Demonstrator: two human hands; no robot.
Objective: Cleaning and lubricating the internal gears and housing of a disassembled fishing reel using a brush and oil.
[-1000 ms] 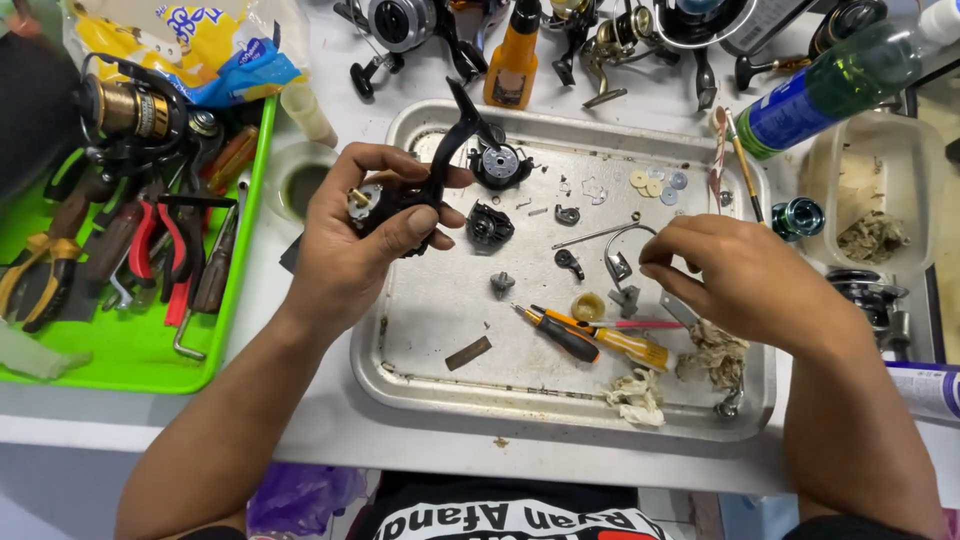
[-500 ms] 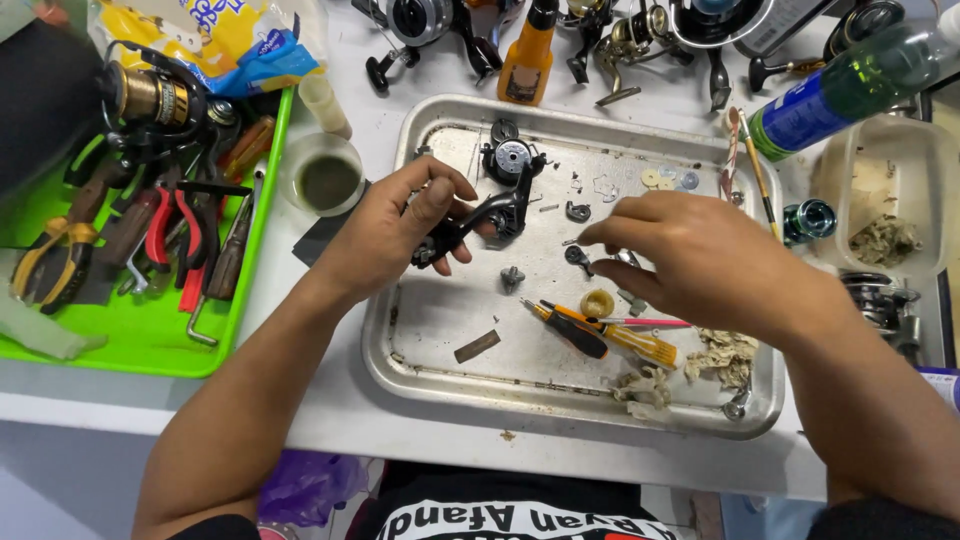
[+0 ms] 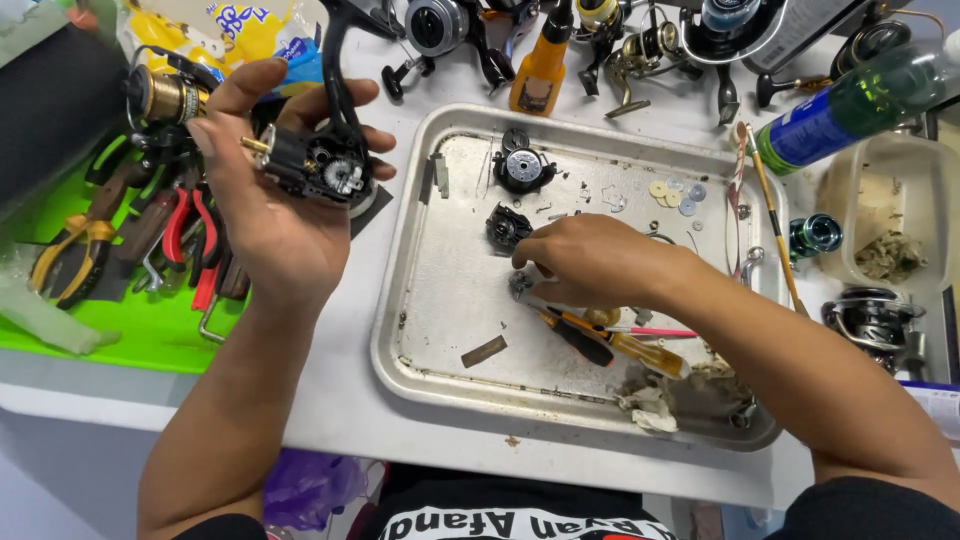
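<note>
- My left hand (image 3: 270,210) is in the upper left of the frame, lifted above the green tray (image 3: 150,335) of tools. Its fingers are wrapped around a black reel body (image 3: 315,160) — thumb on one side, fingers on the other, pressed tight on it.
- The reel body looks hard and stiff. I think it is a bit heavy for its size, since it looks like metal and hard plastic.
- One side is open, and I can see small gears inside. They look oily, so I think they are slippery and easy to knock loose. The solid outer shell is the best place to hold it, not the open side.
- A thin black arm sticks up from the top. It looks like a poor place to grab — it could bend or swing.
- My right hand (image 3: 590,265) is in the middle of the frame, low inside the metal tray (image 3: 440,330). The fingertips are pressed together on a small grey part (image 3: 520,285) lying on the tray floor.
- That part is tiny and light, so I think it could slip away. A gentle pinch at its edges seems best.
- A yellow-handled screwdriver (image 3: 610,345) lies just beside that hand, and small washers (image 3: 675,190) sit in the upper right of the tray.
</note>
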